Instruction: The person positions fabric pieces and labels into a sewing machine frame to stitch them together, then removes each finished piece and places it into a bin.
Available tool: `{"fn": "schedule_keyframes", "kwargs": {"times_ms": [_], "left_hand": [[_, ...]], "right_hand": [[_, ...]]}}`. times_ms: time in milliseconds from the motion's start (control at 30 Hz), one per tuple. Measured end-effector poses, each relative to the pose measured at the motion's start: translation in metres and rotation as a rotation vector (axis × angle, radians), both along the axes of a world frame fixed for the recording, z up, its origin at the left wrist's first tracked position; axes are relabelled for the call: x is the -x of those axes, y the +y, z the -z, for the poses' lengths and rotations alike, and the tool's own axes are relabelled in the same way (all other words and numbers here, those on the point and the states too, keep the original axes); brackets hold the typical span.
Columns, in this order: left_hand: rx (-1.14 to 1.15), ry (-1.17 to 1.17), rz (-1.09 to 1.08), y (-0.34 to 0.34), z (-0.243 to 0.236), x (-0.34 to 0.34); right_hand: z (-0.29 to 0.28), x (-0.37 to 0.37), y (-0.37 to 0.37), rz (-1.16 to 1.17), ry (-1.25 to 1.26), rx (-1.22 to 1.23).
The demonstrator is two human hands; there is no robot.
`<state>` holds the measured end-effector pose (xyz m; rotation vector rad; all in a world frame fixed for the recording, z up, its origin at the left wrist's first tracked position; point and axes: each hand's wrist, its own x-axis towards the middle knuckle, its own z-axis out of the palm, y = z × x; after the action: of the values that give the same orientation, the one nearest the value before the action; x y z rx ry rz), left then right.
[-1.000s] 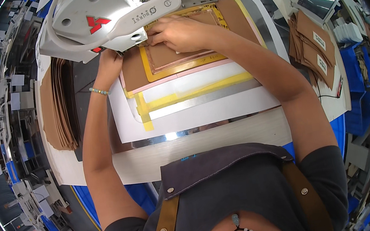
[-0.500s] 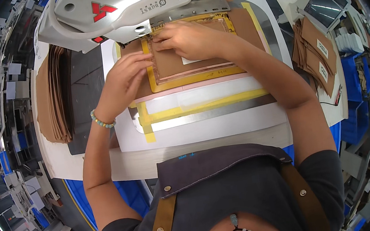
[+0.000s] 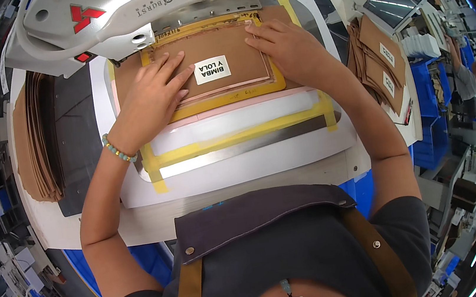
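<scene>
A brown leather-like panel [image 3: 225,40] lies inside a yellow rectangular frame [image 3: 232,98] under the head of a white machine [image 3: 57,31]. A white label with dark print [image 3: 212,69] sits on the panel. My left hand [image 3: 151,94] rests over the frame's left side with its fingers spread on the panel, just left of the label. At the frame's right side, my right hand [image 3: 291,53] lies with fingers stretched out, the tips on the panel's upper right part. Neither hand grips anything.
A stack of brown pieces [image 3: 35,143] stands at the left, and labelled brown pieces [image 3: 379,63] lie at the right beside a screen [image 3: 393,2]. Yellow tape [image 3: 236,135] crosses the plate in front of the frame. Blue bins [image 3: 432,139] and another person [image 3: 467,82] are farther right.
My right hand has moved from the frame's upper left to its right side, uncovering the label. My left hand now reaches over the panel. The whole view has shifted.
</scene>
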<state>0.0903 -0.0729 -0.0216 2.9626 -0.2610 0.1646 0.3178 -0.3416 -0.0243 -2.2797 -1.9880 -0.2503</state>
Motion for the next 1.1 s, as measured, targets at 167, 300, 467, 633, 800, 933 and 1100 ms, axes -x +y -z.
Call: {"fn": "schedule_keyframes", "kwargs": {"times_ms": [167,300,467,633,800,933,1100], "left_hand": [[-0.015,-0.025,0.013,0.002,0.0,0.0],[-0.014,-0.026,-0.009,-0.001,-0.005,0.0],[-0.098,-0.105,0.002,0.0,0.005,-0.005],[-0.159,-0.165,-0.002,0.001,0.013,-0.004],[-0.192,-0.168,-0.025,0.004,0.014,0.001],[-0.17,-0.181,-0.049,0.004,0.014,0.002],[-0.147,-0.134,-0.104,0.007,0.007,0.008]], "right_hand": [[-0.008,0.011,0.011,0.048,-0.077,0.049],[-0.013,0.013,0.02,0.062,-0.048,0.1],[-0.011,0.01,0.023,0.056,-0.051,0.076],[-0.008,0.008,0.027,-0.019,0.008,-0.116],[-0.014,0.01,0.032,0.001,0.071,-0.037],[-0.019,0.01,0.035,0.002,0.127,0.016],[-0.019,0.014,0.046,-0.054,0.124,-0.004]]}}
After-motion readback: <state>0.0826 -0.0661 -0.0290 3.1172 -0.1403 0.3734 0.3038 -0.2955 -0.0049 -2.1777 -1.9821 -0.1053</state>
